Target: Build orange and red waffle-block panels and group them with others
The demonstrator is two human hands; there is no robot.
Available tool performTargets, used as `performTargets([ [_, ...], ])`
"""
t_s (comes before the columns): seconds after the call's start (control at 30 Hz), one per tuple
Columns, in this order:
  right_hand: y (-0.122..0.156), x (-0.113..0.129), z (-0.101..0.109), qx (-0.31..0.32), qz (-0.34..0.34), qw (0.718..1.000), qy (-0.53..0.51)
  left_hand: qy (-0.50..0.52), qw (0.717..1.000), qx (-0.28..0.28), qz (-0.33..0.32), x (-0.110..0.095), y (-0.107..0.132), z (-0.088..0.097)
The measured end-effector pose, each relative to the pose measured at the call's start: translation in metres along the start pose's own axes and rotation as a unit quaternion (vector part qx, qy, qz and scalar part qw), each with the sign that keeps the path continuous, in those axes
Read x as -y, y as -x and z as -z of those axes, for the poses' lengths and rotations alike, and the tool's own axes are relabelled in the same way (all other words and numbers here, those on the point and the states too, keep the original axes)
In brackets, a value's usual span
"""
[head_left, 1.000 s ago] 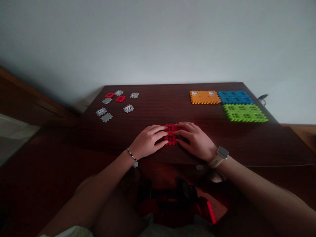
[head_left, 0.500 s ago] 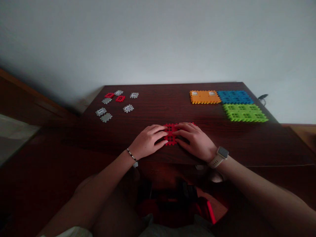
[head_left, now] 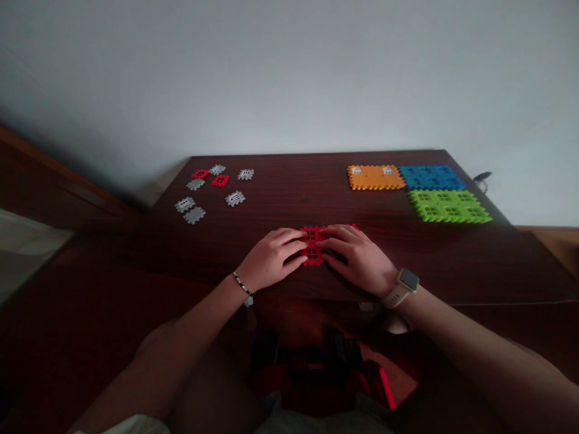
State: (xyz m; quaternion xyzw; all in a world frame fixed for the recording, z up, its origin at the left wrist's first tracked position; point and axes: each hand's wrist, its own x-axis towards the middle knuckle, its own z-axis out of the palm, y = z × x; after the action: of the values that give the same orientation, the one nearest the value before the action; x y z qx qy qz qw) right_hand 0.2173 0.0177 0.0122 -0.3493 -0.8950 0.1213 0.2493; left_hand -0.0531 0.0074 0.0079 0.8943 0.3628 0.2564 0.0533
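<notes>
Left hand (head_left: pixel 271 256) and right hand (head_left: pixel 357 256) lie palm-down near the front edge of the table (head_left: pixel 294 193). Their fingertips meet from either side over a small cluster of red tiles (head_left: pixel 313 241) that rests flat on the wood between them. The fingers are extended and bear down on the tiles rather than pinching or lifting them. The toothed edges are mostly covered, so whether every seam is closed cannot be told. Joining such pieces probably goes best with the cluster kept flat. One hand steadies it while the other pushes edgewise until the teeth seat, with even pressure so that no piece tips up. A bracelet (head_left: pixel 242 283) circles the left wrist and a watch (head_left: pixel 404 283) the right. Well apart at far left lie loose tiles (head_left: pixel 217 181), grey with two red. At far right an orange panel (head_left: pixel 375 178) touches a blue panel (head_left: pixel 430 178), with a green panel (head_left: pixel 449 206) just in front of the blue.
</notes>
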Motion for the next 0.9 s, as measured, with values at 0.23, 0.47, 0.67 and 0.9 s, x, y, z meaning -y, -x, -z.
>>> performTargets([
  [0.23, -0.0004, 0.0004, 0.0010, -0.008, 0.009, 1.000, 0.000, -0.004, 1.000, 0.013, -0.002, -0.0005, 0.0006, 0.0024],
  [0.47, -0.0013, 0.0021, 0.0026, -0.005, 0.011, 1.000, -0.004, 0.000, 1.000, 0.022, 0.001, -0.0001, 0.0013, 0.0027],
  [0.67, -0.0017, 0.0037, 0.0031, -0.009, 0.006, 1.000, -0.007, 0.006, 1.000, 0.018, 0.006, -0.0002, 0.0004, 0.0024],
  [0.9, -0.0008, 0.0022, 0.0019, -0.006, 0.009, 1.000, -0.006, 0.005, 1.000, 0.020, 0.011, -0.0014, 0.0002, 0.0025],
])
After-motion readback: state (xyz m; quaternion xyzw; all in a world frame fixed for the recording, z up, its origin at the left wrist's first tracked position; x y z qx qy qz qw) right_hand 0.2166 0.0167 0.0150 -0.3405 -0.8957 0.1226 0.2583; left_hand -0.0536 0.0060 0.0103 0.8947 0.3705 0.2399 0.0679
